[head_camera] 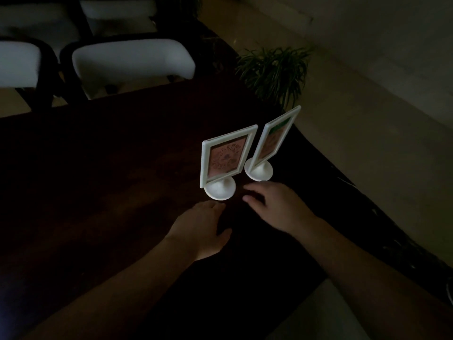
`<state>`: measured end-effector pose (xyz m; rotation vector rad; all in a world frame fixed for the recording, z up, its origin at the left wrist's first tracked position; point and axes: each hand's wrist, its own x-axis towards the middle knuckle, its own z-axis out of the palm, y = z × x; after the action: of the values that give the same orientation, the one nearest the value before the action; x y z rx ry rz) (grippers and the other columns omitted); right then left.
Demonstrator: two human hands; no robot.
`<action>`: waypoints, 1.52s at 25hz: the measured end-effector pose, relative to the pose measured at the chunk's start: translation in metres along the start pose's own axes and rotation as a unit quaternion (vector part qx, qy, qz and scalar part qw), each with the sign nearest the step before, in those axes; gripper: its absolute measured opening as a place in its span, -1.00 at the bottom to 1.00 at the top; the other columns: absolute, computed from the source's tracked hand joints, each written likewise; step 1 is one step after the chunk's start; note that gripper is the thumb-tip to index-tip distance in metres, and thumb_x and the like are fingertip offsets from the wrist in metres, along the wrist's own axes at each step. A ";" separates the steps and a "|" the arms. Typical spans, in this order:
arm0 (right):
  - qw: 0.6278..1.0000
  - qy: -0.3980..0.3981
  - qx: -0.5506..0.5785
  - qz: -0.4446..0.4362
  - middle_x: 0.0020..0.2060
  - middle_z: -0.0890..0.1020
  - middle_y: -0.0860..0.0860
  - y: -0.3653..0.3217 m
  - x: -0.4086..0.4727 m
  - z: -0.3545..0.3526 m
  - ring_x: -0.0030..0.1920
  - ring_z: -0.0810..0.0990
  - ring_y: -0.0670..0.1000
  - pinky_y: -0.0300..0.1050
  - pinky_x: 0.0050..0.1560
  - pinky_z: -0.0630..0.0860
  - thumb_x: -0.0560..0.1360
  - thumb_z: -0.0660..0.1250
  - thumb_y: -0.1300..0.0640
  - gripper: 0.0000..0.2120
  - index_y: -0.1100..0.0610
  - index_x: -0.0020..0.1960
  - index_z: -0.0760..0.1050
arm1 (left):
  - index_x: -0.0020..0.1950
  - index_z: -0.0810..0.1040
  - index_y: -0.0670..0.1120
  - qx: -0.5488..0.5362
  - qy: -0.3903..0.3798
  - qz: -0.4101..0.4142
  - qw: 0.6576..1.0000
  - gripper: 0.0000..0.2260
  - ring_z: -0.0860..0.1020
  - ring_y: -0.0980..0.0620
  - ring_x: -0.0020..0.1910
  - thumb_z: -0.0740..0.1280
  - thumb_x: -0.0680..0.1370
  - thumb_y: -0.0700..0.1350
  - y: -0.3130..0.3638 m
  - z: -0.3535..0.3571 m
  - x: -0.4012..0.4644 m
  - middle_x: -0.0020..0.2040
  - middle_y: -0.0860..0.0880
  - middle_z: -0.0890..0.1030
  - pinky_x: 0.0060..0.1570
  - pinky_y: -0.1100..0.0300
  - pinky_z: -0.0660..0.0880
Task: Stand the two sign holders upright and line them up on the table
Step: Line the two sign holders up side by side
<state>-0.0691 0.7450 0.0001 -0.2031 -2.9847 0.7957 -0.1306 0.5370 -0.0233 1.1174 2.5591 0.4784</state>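
Dim room, little light. Dark wooden table (pixel 103 168) filling most of the view. Beyond its far edge, chairs (pixel 132 61) with pale cushions and dark frames (at least three). Leafy potted plant (pixel 274 69) by the table's right corner. Pale floor (pixel 367 143), pale wall (pixel 392 33) behind.

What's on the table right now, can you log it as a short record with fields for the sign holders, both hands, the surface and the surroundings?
near sign holder: upright on its round white base, pinkish insert
far sign holder: upright on its round base, beside the near one, bases apart
left hand: open, just short of the near base, holding nothing
right hand: open, close to both bases, holding nothing
table: dark wood
surroundings: white chairs beyond the table, potted plant off its far corner
lighting: dim
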 end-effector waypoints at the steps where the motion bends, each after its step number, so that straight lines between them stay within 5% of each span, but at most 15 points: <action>1: 1.000 0.022 0.010 -0.008 0.09 0.68 -0.02 0.001 0.001 -0.020 0.09 0.63 -0.04 -0.10 0.11 0.55 0.52 0.36 -0.04 -0.69 0.03 0.22 0.59 | 0.29 0.49 0.05 -0.012 0.014 0.028 0.999 -0.56 0.56 -0.01 0.18 0.26 0.49 0.21 0.009 -0.012 -0.002 0.20 0.03 0.60 0.11 0.07 0.53; 3: 0.998 0.054 0.033 -0.022 -0.03 0.69 -0.09 0.001 0.009 -0.061 -0.04 0.64 -0.12 -0.15 0.00 0.57 0.50 0.39 0.01 -0.79 0.01 0.12 0.62 | 0.13 0.59 0.06 -0.029 0.063 0.082 0.994 -0.70 0.63 0.05 -0.04 0.26 0.51 0.16 0.031 -0.044 -0.004 0.01 0.07 0.65 -0.09 0.08 0.58; 6: 0.990 0.114 -0.011 -0.082 -0.07 0.64 -0.14 0.001 0.032 -0.116 -0.09 0.58 -0.19 -0.35 -0.04 0.44 0.52 0.38 0.08 -0.84 0.02 0.09 0.63 | 0.08 0.63 0.02 -0.067 0.157 0.153 0.973 -0.77 0.61 0.13 -0.10 0.30 0.53 0.10 0.061 -0.094 0.003 -0.03 0.07 0.67 -0.14 0.09 0.57; 11: 0.980 0.108 -0.144 -0.086 0.13 0.63 0.16 0.014 0.084 -0.165 0.12 0.57 0.16 -0.09 0.09 0.40 0.50 0.42 0.14 -0.67 0.17 0.25 0.57 | 0.21 0.59 -0.05 -0.081 0.266 0.143 0.950 -0.68 0.55 0.00 0.08 0.35 0.53 0.07 0.080 -0.152 0.048 0.10 -0.03 0.63 0.02 0.08 0.48; 17: 0.989 -0.008 -0.146 -0.037 0.30 0.53 0.17 0.030 0.110 -0.162 0.26 0.50 0.15 -0.10 0.21 0.37 0.46 0.48 0.17 -0.53 0.16 0.34 0.50 | 0.16 0.65 -0.09 -0.045 0.147 0.083 0.985 -0.71 0.61 -0.01 0.01 0.36 0.54 0.05 0.085 -0.181 0.124 0.05 -0.07 0.69 -0.02 0.12 0.53; 21: 0.992 -0.008 -0.112 -0.049 0.23 0.60 0.15 0.027 0.108 -0.155 0.22 0.54 0.11 -0.03 0.24 0.43 0.46 0.48 0.16 -0.60 0.17 0.28 0.56 | 0.04 0.70 -0.07 -0.057 0.058 0.032 0.996 -0.74 0.59 0.07 -0.13 0.33 0.57 0.07 0.077 -0.188 0.155 -0.03 -0.06 0.69 -0.21 0.24 0.46; 25: 0.993 0.009 -0.101 -0.058 0.16 0.66 0.13 0.017 0.106 -0.152 0.17 0.59 0.07 -0.01 0.22 0.48 0.47 0.46 0.13 -0.68 0.16 0.20 0.63 | 0.14 0.66 -0.11 -0.172 -0.014 -0.008 0.985 -0.66 0.63 0.03 -0.03 0.22 0.64 0.08 0.066 -0.188 0.163 0.04 -0.06 0.69 -0.21 0.24 0.47; 33: 0.992 0.015 -0.120 -0.044 0.16 0.66 0.09 0.006 0.103 -0.151 0.18 0.59 0.04 -0.04 0.23 0.47 0.50 0.42 0.12 -0.71 0.14 0.20 0.63 | 0.21 0.63 -0.10 -0.181 -0.012 -0.039 0.983 -0.60 0.61 0.02 0.01 0.17 0.64 0.14 0.047 -0.189 0.157 0.09 -0.06 0.68 -0.20 0.24 0.45; 38: 0.992 0.009 -0.125 -0.031 0.18 0.65 0.09 -0.002 0.105 -0.148 0.19 0.58 0.06 0.02 0.24 0.46 0.50 0.42 0.11 -0.70 0.15 0.21 0.62 | 0.09 0.66 -0.13 -0.145 -0.004 -0.035 0.989 -0.57 0.65 -0.07 0.00 0.23 0.59 0.19 0.038 -0.188 0.144 0.04 -0.12 0.69 0.08 -0.06 0.58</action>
<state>-0.1616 0.8310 0.1303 -0.1258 -3.0484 0.4110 -0.2752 0.6354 0.1401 0.9195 2.4123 0.7952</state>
